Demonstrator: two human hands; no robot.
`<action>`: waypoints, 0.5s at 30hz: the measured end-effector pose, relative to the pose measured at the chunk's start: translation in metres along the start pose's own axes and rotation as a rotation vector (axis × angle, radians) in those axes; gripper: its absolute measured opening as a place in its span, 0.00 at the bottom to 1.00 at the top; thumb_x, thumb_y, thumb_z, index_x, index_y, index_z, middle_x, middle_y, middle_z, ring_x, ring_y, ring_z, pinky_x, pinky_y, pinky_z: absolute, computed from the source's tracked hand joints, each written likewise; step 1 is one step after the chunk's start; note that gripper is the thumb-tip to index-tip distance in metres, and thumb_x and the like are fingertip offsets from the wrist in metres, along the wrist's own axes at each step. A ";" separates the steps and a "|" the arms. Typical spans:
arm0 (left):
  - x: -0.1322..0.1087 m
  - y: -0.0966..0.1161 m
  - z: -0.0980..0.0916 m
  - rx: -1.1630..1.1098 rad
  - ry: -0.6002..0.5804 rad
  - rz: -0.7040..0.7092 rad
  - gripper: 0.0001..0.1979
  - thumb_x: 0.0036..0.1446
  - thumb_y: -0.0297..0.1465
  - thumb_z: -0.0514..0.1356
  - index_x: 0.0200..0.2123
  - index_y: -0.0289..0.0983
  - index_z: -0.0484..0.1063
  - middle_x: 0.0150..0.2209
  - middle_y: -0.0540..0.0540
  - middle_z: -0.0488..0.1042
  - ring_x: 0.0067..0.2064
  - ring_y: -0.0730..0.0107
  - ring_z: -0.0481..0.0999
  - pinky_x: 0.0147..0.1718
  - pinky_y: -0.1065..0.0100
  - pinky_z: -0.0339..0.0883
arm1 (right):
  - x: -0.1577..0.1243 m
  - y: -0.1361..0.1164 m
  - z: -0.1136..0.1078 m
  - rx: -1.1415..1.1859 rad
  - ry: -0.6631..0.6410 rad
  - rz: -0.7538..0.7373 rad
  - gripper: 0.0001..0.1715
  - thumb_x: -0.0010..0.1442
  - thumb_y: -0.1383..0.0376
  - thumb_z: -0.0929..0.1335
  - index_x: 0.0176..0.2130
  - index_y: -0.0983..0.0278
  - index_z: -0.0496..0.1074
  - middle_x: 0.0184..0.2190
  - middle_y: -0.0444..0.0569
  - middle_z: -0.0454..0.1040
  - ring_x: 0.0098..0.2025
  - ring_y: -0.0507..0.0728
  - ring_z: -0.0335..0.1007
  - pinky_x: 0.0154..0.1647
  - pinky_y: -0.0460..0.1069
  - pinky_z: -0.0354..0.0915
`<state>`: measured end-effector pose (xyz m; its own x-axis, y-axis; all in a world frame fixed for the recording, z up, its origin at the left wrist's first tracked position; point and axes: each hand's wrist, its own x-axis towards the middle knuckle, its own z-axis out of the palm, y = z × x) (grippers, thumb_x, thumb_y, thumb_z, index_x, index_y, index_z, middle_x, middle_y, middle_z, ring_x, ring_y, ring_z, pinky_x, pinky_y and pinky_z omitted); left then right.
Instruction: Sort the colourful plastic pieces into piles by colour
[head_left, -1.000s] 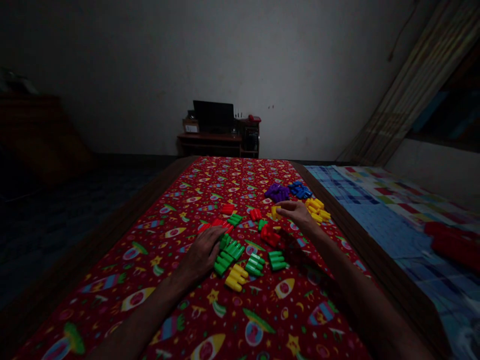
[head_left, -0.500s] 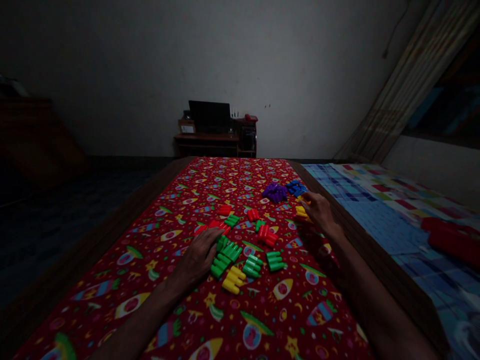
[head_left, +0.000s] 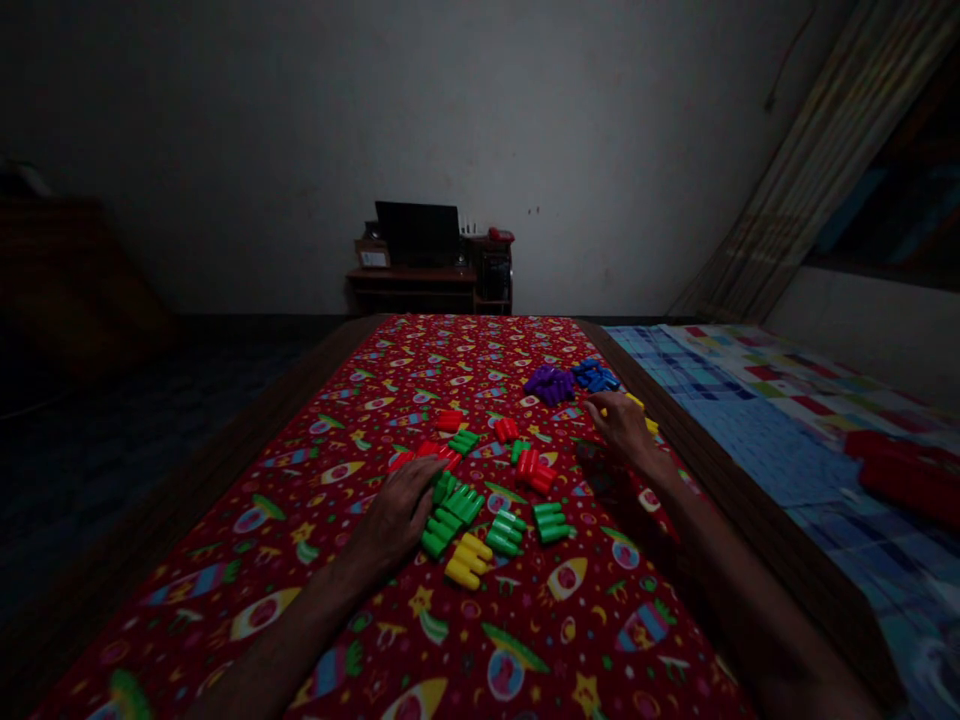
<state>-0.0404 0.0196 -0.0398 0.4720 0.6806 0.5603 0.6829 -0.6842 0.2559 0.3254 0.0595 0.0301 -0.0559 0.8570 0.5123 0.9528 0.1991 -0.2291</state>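
Note:
My left hand (head_left: 399,505) lies on the red cloth with its fingers stretched out, beside a cluster of green toy blocks (head_left: 454,510). Its fingertips reach close to several red toy blocks (head_left: 439,452). A yellow toy block (head_left: 469,560) sits just in front of the green cluster. Farther off to the right, my right hand (head_left: 624,428) has its fingers bent, with a bit of yellow at the fingertips. Other yellow toy blocks (head_left: 650,425) show past its far side, partly hidden by it. Beyond that hand are heaps of purple blocks (head_left: 550,384) and blue blocks (head_left: 595,375).
A rocket-patterned red cloth (head_left: 450,640) covers the long table. Single green blocks (head_left: 551,522) and red blocks (head_left: 535,471) lie between the hands. A bed with a checked blue sheet (head_left: 720,410) runs along the right. A monitor (head_left: 417,232) stands on a desk by the wall.
My right hand has shifted slightly left and toward me. The yellow blocks by it now show on its right side instead of its left. My left hand has stayed in place.

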 end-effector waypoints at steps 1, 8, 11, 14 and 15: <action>0.000 0.000 0.000 0.004 -0.003 0.001 0.20 0.64 0.27 0.47 0.57 0.37 0.63 0.54 0.41 0.71 0.57 0.61 0.69 0.56 0.56 0.64 | -0.004 -0.017 0.000 0.068 -0.023 -0.061 0.13 0.63 0.67 0.63 0.36 0.66 0.77 0.33 0.54 0.78 0.35 0.57 0.72 0.37 0.49 0.62; 0.000 0.001 0.000 -0.023 -0.007 -0.021 0.19 0.63 0.28 0.46 0.56 0.37 0.65 0.54 0.41 0.72 0.57 0.60 0.69 0.57 0.54 0.64 | -0.078 -0.148 0.002 0.267 -0.472 -0.758 0.12 0.63 0.59 0.66 0.43 0.64 0.71 0.39 0.52 0.74 0.42 0.56 0.67 0.43 0.50 0.64; 0.000 0.001 0.000 -0.031 -0.015 -0.039 0.19 0.64 0.28 0.46 0.56 0.38 0.64 0.55 0.41 0.71 0.57 0.60 0.69 0.57 0.55 0.64 | -0.098 -0.164 -0.006 0.202 -0.491 -0.793 0.13 0.64 0.64 0.64 0.48 0.66 0.68 0.46 0.56 0.71 0.48 0.58 0.63 0.48 0.52 0.63; 0.000 0.001 0.000 -0.035 -0.016 -0.037 0.19 0.64 0.28 0.46 0.56 0.37 0.65 0.55 0.40 0.71 0.57 0.60 0.69 0.57 0.54 0.63 | -0.103 -0.157 -0.010 0.243 -0.472 -0.757 0.13 0.65 0.68 0.62 0.50 0.64 0.66 0.48 0.54 0.69 0.51 0.57 0.62 0.53 0.52 0.61; 0.000 0.001 0.000 -0.034 -0.016 -0.038 0.20 0.64 0.28 0.46 0.56 0.37 0.65 0.55 0.40 0.71 0.58 0.60 0.69 0.57 0.54 0.63 | -0.102 -0.153 -0.008 0.269 -0.467 -0.744 0.13 0.65 0.68 0.61 0.50 0.63 0.66 0.48 0.53 0.69 0.51 0.57 0.62 0.53 0.51 0.61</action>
<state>-0.0393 0.0189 -0.0396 0.4552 0.7101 0.5372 0.6814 -0.6662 0.3032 0.1874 -0.0625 0.0200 -0.7974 0.5572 0.2317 0.5248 0.8299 -0.1893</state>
